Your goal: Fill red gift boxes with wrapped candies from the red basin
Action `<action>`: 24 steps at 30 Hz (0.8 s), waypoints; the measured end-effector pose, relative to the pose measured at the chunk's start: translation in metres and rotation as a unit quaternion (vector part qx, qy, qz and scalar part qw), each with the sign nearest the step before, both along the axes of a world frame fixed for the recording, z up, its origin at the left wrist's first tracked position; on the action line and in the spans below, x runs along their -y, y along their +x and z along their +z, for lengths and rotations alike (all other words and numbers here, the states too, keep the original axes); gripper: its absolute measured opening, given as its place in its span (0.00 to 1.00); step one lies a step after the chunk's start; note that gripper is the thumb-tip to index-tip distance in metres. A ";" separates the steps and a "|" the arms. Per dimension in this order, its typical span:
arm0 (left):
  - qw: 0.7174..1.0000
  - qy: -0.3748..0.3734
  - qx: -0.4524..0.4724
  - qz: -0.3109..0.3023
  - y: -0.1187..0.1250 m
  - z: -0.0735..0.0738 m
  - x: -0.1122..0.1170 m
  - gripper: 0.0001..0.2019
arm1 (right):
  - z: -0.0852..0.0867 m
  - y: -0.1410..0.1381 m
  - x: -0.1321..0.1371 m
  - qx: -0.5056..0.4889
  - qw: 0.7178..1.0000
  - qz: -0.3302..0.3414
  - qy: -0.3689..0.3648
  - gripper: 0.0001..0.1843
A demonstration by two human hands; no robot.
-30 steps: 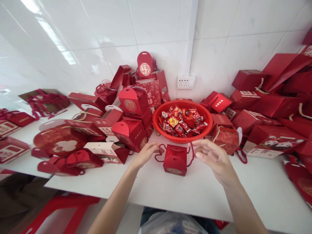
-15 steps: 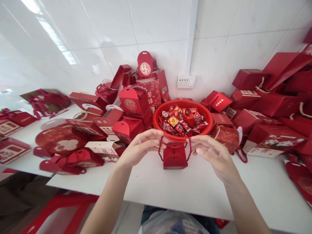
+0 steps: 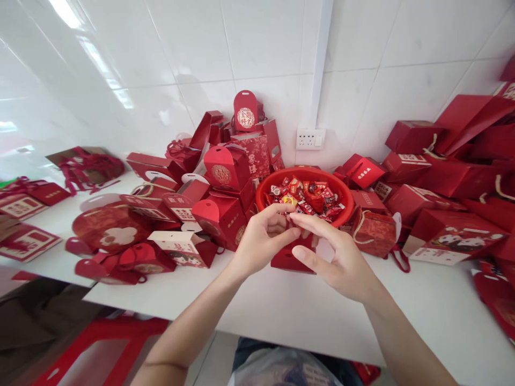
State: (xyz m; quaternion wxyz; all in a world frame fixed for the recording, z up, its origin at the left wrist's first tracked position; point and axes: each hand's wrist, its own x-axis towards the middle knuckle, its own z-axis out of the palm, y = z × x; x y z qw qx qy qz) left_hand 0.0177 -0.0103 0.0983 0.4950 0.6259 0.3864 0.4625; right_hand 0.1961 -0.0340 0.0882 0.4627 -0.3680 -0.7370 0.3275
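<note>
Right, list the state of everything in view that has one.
Small red box: upright; top hidden, closure unclear.
Left grip: fingers curled.
Right grip: fingers extended, thumb apart.
Red basin: upright, holding candies.
Candies: wrapped, heaped loosely.
Wall socket: nothing plugged in.

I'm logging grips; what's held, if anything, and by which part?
Cannot tell: the left hand and right hand, at the small box, hide any grip.
</note>
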 end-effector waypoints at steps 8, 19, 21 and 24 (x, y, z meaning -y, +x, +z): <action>0.999 -0.007 0.032 0.018 -0.011 0.014 -0.007 0.17 | 0.002 0.006 -0.010 -0.048 0.999 -0.010 -0.020 0.22; 0.995 0.049 0.018 0.079 -0.059 0.053 0.008 0.09 | -0.056 0.017 -0.010 -0.032 0.999 -0.029 -0.023 0.28; 0.988 0.080 0.010 0.133 -0.078 0.073 0.013 0.07 | -0.067 0.027 -0.009 -0.036 0.998 -0.043 -0.022 0.25; 0.960 0.130 0.030 0.244 -0.113 0.111 0.018 0.07 | -0.081 0.048 -0.003 -0.021 0.996 -0.081 -0.039 0.23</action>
